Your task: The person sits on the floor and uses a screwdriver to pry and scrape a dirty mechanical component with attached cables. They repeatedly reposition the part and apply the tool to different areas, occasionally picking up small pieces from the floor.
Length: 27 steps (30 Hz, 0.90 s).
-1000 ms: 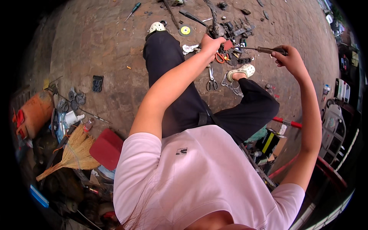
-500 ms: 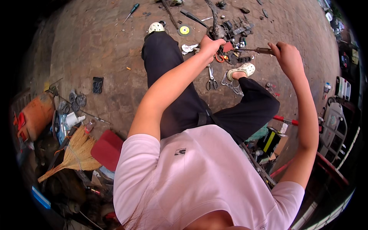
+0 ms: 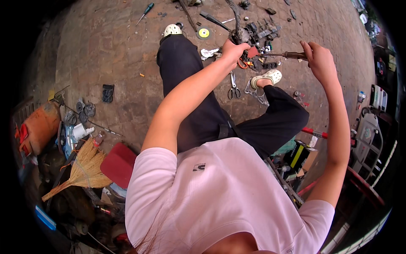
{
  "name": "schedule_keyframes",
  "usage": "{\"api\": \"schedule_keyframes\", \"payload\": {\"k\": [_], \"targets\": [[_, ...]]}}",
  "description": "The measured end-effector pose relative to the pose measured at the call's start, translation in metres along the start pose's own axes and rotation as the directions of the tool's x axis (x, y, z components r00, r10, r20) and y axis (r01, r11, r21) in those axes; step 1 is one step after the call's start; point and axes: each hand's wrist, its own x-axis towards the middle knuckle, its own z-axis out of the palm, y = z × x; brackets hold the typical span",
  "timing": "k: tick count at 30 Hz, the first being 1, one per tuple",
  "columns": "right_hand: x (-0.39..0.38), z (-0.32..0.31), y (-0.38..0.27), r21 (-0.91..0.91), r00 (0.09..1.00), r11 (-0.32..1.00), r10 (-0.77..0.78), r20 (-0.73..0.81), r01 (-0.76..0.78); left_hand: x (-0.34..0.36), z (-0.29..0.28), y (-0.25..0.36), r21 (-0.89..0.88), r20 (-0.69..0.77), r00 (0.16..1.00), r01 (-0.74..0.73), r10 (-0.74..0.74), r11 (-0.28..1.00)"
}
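Observation:
My left hand (image 3: pixel 234 52) grips a grimy dark metal assembly (image 3: pixel 240 34) with a long bar rising from it, just left of a flat red piece (image 3: pixel 253 51). My right hand (image 3: pixel 318 61) is closed round the brown handle of a long screwdriver (image 3: pixel 294 55), some fingers lifted at its end. The thin shaft points left into that assembly; its tip is too small to make out. Orange-handled scissors (image 3: pixel 242 64) and small dark parts lie beside the assembly, and black-handled scissors (image 3: pixel 234 91) lie below, between my legs.
My legs in dark trousers (image 3: pixel 182 72) straddle the work on brick paving. A straw broom (image 3: pixel 84 165), red cushion (image 3: pixel 118 165) and orange cylinder (image 3: pixel 42 125) lie at left. A teal screwdriver (image 3: pixel 145 13) and yellow-centred disc (image 3: pixel 203 33) lie beyond. Boxes (image 3: pixel 296 156) and clutter are at lower right.
My right hand has risen slightly and turned on the screwdriver handle, its fingers shifting upward. My left hand stays on the assembly with little visible movement.

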Motion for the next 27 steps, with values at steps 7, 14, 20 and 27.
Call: {"api": "schedule_keyframes", "payload": {"k": [7, 14, 20, 27], "targets": [[-0.015, -0.003, -0.001, 0.245, 0.916, 0.887, -0.351, -0.196, 0.392, 0.000, 0.001, 0.004, 0.032, -0.027, 1.000, -0.007, 0.008, 0.999], [-0.012, 0.000, 0.007, -0.031, 0.972, 0.979, -0.195, 0.132, 0.201, -0.001, 0.003, 0.003, -0.001, -0.013, 1.000, -0.010, 0.010, 1.000], [-0.028, 0.014, 0.007, -0.399, 0.810, 0.756, -0.584, -0.052, 0.519, 0.010, -0.003, -0.004, -0.019, -0.025, 0.998, -0.066, 0.065, 0.998], [-0.045, 0.045, 0.024, -0.324, 0.920, 0.915, -0.322, -0.225, 0.241, 0.014, -0.004, -0.003, -0.136, -0.001, 0.999, -0.034, 0.035, 0.990]]}}
